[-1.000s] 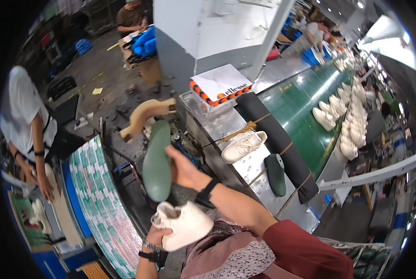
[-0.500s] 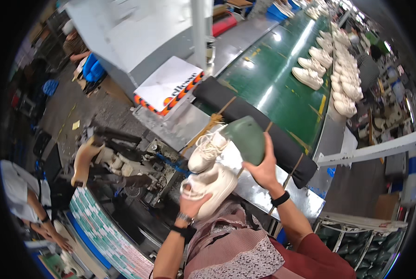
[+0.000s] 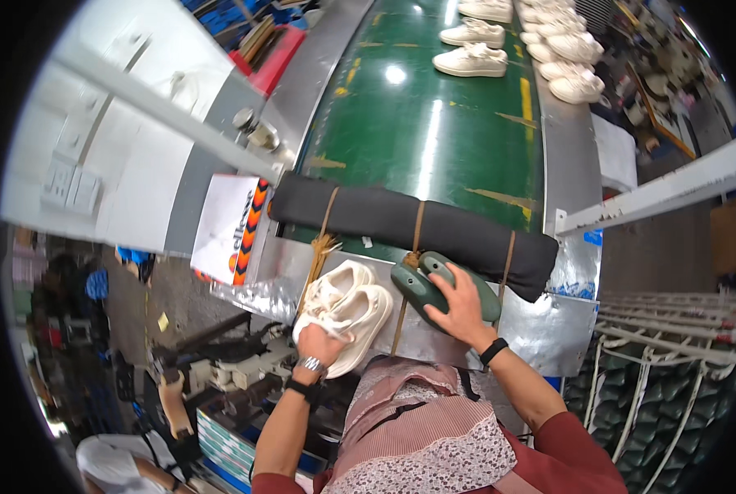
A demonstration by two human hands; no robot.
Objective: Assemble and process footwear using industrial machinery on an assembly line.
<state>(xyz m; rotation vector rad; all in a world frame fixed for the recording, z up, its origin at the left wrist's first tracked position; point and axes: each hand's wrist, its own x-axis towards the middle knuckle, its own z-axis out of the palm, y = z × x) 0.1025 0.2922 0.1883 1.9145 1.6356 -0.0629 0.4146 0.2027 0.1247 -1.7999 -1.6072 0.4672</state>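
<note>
Two cream lace-up sneakers lie side by side on the metal table end: the farther sneaker [image 3: 342, 280] and the nearer sneaker [image 3: 366, 325]. My left hand [image 3: 322, 346] is closed on the toe end of the nearer one, its fingertips partly hidden among the laces. Right of the shoes are two dark green shoe lasts, a nearer last [image 3: 415, 290] and a farther last [image 3: 485, 298], close against each other. My right hand [image 3: 462, 311] grips the nearer last from above, thumb and fingers apart around it, also touching the farther one.
A black roll [image 3: 376, 216] tied with cords crosses the end of the green conveyor belt [image 3: 384, 123]. More cream sneakers [image 3: 471, 59] stand on the belt and its right ledge. At left is a white-and-orange shoebox [image 3: 224, 226]; at right, a rack [image 3: 631, 395] of green lasts.
My view has turned toward the belt. My right hand has brought a green last down beside another on the right. The sneakers have gone from tilted to lying side by side.
</note>
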